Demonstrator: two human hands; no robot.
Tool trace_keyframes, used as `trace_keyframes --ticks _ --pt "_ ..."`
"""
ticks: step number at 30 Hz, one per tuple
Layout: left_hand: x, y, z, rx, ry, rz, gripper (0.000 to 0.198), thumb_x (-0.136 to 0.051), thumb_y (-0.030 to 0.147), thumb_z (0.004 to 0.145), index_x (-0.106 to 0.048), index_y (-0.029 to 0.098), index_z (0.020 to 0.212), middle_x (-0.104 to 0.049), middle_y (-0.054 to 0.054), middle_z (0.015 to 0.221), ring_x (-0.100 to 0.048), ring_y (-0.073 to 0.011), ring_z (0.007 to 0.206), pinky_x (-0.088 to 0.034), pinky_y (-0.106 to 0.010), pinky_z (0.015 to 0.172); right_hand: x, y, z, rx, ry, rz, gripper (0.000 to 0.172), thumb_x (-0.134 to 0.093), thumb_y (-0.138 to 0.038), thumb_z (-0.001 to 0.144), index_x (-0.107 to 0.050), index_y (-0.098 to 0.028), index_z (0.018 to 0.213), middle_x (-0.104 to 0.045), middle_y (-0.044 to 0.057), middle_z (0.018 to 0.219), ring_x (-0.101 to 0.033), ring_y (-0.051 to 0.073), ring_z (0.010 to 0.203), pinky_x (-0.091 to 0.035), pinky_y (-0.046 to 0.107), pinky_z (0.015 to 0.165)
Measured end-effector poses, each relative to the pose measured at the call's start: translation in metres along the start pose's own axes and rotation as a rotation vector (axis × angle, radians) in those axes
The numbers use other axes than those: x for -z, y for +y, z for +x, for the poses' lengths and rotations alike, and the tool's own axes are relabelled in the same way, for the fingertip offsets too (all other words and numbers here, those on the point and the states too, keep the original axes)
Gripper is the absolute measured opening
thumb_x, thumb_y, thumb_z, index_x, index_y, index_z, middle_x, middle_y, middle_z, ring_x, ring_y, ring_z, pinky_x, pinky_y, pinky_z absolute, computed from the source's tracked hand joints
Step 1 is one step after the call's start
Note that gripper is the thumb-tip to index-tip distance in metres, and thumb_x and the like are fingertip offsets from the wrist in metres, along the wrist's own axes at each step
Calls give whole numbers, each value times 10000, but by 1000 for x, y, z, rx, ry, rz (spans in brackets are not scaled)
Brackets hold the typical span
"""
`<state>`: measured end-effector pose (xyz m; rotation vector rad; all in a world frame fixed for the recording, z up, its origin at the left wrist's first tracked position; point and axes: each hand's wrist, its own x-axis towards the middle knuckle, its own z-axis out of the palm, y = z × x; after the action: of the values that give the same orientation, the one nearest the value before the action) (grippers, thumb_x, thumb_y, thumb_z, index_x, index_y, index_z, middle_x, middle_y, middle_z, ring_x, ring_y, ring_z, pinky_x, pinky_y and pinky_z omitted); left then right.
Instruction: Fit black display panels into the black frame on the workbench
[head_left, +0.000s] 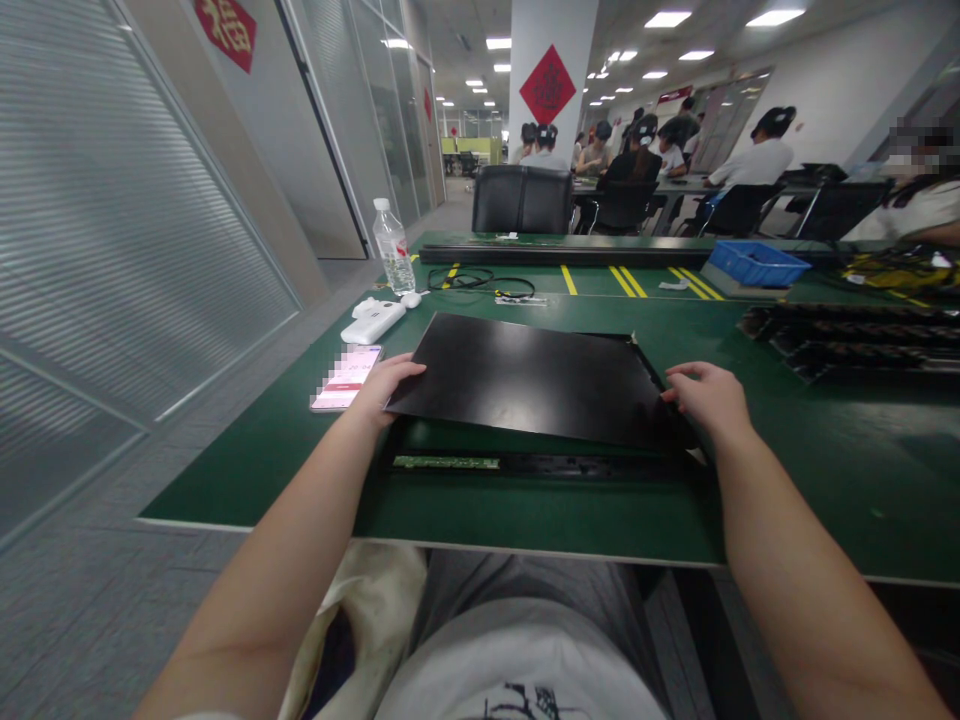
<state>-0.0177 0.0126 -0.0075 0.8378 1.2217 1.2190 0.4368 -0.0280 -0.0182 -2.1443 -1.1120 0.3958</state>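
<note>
A flat black panel (pixel 525 375) is tilted over a thin black frame (pixel 600 468) on the green table. My left hand (pixel 394 383) grips the panel's left edge, thumb on top and the other fingers beneath. At the right edge, my right hand (pixel 705 400) has its fingers bent around the panel's side and the frame; its fingertips are partly hidden. Along the frame's near side shows a green circuit board strip (pixel 446 463). The panel's left end is raised off the frame, and its right end sits low by the frame's right side.
A phone (pixel 349 378), a white device (pixel 373 322) and a water bottle (pixel 394 248) stand to the left. Behind lie a black cable (pixel 480 282) and a long black bar (pixel 555 256). On the right are a blue bin (pixel 757 262) and stacked dark strips (pixel 862 340). People sit farther back.
</note>
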Motion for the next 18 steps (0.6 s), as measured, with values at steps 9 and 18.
trace_keyframes --ticks 9,18 --pt "-4 0 -1 9 80 -2 333 -735 131 582 -762 158 912 -736 -20 670 -658 -178 567 -482 -242 508 1 -2 -3 8 6 -38 269 -616 -243 770 -771 -221 989 -752 24 699 -646 192 571 -497 324 661" --pt "-5 0 1 29 122 -7 268 -733 154 666 -772 158 931 -734 -21 706 -654 -176 585 -504 -261 565 2 -3 -2 -2 -3 -42 281 -619 -243 771 -774 -220 1005 -755 21 702 -652 197 586 -494 331 673"
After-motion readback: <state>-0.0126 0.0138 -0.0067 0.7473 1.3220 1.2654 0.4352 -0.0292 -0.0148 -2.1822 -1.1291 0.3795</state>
